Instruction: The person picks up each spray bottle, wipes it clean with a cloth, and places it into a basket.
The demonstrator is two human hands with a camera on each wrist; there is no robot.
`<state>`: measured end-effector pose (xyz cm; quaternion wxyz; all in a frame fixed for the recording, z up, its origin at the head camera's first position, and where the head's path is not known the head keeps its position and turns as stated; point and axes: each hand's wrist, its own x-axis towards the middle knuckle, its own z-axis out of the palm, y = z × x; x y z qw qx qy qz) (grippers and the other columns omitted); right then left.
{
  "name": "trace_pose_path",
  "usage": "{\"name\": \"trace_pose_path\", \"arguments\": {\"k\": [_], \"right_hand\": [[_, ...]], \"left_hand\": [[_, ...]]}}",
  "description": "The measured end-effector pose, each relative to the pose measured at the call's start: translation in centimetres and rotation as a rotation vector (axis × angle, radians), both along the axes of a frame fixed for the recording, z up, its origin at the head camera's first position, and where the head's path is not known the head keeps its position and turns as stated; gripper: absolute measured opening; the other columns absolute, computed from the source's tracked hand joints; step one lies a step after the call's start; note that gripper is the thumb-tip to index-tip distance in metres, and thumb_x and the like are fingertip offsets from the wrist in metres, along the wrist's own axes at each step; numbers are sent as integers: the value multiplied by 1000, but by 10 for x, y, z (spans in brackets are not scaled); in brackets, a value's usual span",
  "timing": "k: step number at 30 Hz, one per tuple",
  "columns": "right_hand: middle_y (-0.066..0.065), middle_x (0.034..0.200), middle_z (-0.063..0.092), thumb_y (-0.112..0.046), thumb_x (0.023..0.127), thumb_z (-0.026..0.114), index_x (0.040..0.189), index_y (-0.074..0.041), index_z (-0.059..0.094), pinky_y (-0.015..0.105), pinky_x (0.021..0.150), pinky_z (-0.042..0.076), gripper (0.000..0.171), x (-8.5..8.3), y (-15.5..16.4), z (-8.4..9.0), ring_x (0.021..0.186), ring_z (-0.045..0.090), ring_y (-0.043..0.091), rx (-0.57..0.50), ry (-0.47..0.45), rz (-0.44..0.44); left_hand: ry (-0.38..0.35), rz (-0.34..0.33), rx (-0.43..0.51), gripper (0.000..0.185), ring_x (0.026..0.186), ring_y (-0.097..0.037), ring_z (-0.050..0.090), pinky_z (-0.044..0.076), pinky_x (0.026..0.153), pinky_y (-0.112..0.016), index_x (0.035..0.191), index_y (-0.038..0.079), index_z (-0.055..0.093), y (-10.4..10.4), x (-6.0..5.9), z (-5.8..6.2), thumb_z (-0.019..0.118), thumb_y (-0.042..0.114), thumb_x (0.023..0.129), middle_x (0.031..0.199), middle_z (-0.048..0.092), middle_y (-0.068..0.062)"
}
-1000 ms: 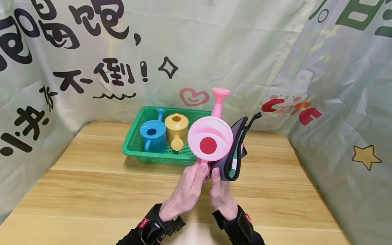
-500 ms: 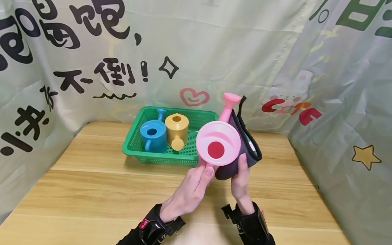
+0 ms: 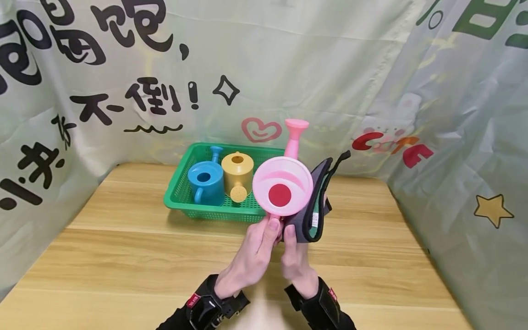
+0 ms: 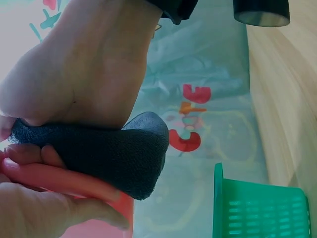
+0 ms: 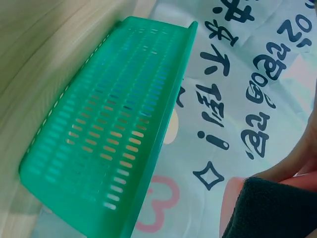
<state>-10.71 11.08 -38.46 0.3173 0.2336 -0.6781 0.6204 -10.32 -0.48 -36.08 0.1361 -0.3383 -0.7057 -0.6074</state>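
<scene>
A wooden table (image 3: 123,256) is enclosed by printed pale-green curtains (image 3: 330,68). Above it, before the green basket (image 3: 181,192), a pink watering can (image 3: 282,188) is gripped by the left hand (image 3: 251,256); a dark cloth (image 3: 315,206) is pinched against it by the right hand (image 3: 297,263). Half a second earlier, both were held further right.

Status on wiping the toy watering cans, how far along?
Done, apparently: none can be confirmed as wiped; the blue can and yellow can sit in the green basket. In hand: left hand holds the pink can, right hand presses the dark cloth against it. Left: finishing the pink can.
</scene>
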Motion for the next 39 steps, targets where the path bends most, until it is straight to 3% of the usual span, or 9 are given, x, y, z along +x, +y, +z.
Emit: {"name": "trace_pose_path", "arguments": {"k": [7,10,13,14,19,26,32,35,39], "right_hand": [[14,65,53,-38,109,34,104,17,50,22,57,48,57,-6,6,1,60,55,7,109,177,11],[21,108,66,-38,106,43,126,15,46,26,98,48,57,-17,11,9,108,64,15,165,308,-98],[25,155,37,-37,102,49,152,-2,34,45,122,26,63,-28,19,15,148,34,34,241,415,-246],[26,163,23,-37,101,50,158,-6,25,51,125,18,69,-31,22,18,153,22,41,256,434,-250],[22,161,33,-25,100,51,156,-11,35,49,125,23,59,-39,36,21,151,31,39,357,508,-281],[29,156,37,-28,104,51,149,7,39,40,125,26,58,-37,50,29,150,34,35,317,352,-123],[24,157,40,1,95,52,150,6,37,32,124,28,57,-27,60,40,151,36,26,255,205,-9],[22,157,40,-5,98,52,151,4,37,32,124,28,56,-25,61,42,151,36,27,291,207,-40],[24,156,41,-28,104,50,149,4,41,37,124,29,55,-25,55,40,148,38,34,417,303,-202]], "left_hand": [[-76,-86,86,34,65,-14,42,39,64,-22,81,4,44,-1,1,6,29,12,110,69,42,-8],[-121,-153,149,38,65,-19,40,37,65,-25,79,3,40,-2,0,10,25,16,111,69,39,-9],[-195,-233,223,40,67,-17,39,37,68,-25,80,1,36,-5,-3,13,22,21,111,69,34,-11],[-218,-259,248,40,68,-18,40,38,70,-25,80,0,34,-7,-4,13,22,21,111,69,33,-11],[-337,-368,351,37,77,-15,45,42,81,-23,82,-3,30,-13,-8,16,20,20,111,71,32,-6],[-487,-506,440,37,74,-17,38,41,84,-26,82,12,31,-20,-11,21,22,32,112,73,30,0],[-556,-560,408,36,72,-15,33,43,88,-27,82,14,33,-23,-12,22,23,31,112,73,30,0],[-574,-571,400,36,72,-15,34,46,90,-26,82,14,34,-23,-13,22,24,30,112,72,30,1],[-576,-589,419,36,72,-15,35,46,88,-26,83,14,34,-23,-14,20,21,31,112,73,31,1]]}}
